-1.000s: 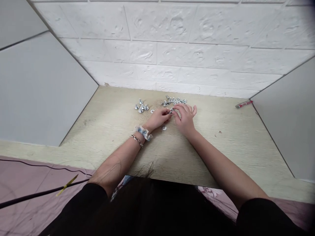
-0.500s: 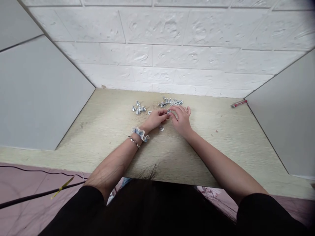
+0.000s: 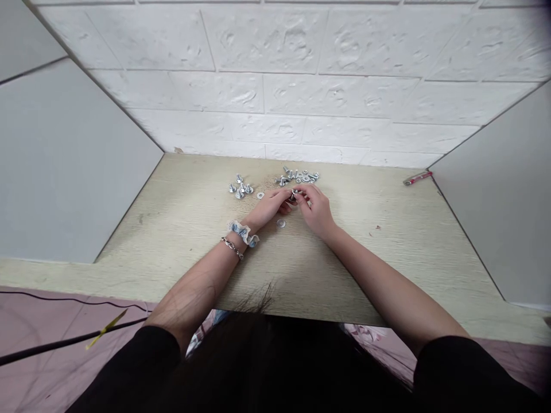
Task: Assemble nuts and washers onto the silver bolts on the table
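Observation:
Between the fingertips of both hands is a small metal bolt [image 3: 294, 194], largely hidden by them. My left hand [image 3: 270, 207] pinches it from the left, fingers closed. My right hand [image 3: 317, 210] grips its upper end with thumb and forefinger. One flat washer [image 3: 281, 223] lies on the table just below the hands, and another washer [image 3: 260, 195] lies left of them. Farther left stands a group of bolts fitted with washers [image 3: 241, 187]. Behind the hands is a loose pile of bolts, nuts and washers [image 3: 301, 176].
The pale wooden tabletop [image 3: 413, 241] meets a white brick-patterned wall [image 3: 293, 92]. Grey panels [image 3: 81, 166] close off both sides. A red-handled cutter [image 3: 417, 178] lies at the back right. A black cable [image 3: 51, 347] with a yellow tie runs at lower left.
The right hand's fingers have curled in more closely around the bolt. Both hands stay at nearly the same spot; the whole view has shifted slightly.

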Available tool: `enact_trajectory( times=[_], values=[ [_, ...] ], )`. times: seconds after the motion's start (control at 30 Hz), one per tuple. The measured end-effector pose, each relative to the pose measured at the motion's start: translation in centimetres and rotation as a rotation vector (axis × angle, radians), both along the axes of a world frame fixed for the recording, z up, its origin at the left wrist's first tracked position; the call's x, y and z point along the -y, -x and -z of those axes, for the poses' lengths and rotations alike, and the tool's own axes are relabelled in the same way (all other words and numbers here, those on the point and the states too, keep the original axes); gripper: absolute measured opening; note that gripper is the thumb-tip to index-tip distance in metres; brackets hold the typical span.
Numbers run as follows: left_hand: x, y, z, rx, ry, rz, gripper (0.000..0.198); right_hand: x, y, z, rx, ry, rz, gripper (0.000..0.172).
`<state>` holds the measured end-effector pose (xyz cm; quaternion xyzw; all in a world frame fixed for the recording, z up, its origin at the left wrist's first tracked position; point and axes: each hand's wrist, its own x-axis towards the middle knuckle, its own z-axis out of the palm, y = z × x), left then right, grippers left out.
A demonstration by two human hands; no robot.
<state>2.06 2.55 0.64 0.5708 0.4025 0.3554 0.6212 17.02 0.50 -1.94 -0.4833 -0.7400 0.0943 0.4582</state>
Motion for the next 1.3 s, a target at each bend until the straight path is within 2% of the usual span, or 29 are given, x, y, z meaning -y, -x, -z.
enact_trajectory(
  times=[0.2, 0.5, 0.6, 0.7, 0.87, 1.0, 1.13, 1.3],
  values=[
    [-0.2, 0.0, 0.2, 0.003, -0.02, 0.019, 0.036, -0.1, 0.0, 0.0, 0.005, 0.058, -0.044, 0.026],
    [-0.2, 0.1, 0.1, 0.051, 0.024, 0.013, 0.033, 0.1, 0.0, -0.2, -0.081, 0.006, -0.037, 0.025],
    [-0.1, 0.1, -0.1, 0.053, 0.048, 0.021, 0.026, 0.0, 0.0, -0.1, -0.105, -0.002, -0.024, 0.026],
    [0.1, -0.1, -0.2, -0.03, -0.001, 0.047, 0.016, -0.1, 0.0, 0.1, -0.125, 0.029, -0.023, 0.022],
    [0.2, -0.4, 0.3, -0.084, -0.124, 0.055, 0.025, 0.0, 0.1, 0.3, -0.15, 0.088, -0.016, 0.019],
    [-0.1, -0.4, 0.9, -0.154, -0.205, 0.036, 0.024, 0.0, 0.0, 0.1, -0.116, 0.059, -0.036, 0.026],
    [-0.2, -0.4, 1.2, -0.234, -0.29, 0.003, 0.019, -0.1, -0.1, 0.0, -0.078, 0.031, -0.07, 0.027],
    [-0.1, -0.6, 1.3, -0.216, -0.236, -0.104, 0.017, -0.2, 0.0, 0.0, -0.088, 0.071, -0.025, 0.025]
  ],
)
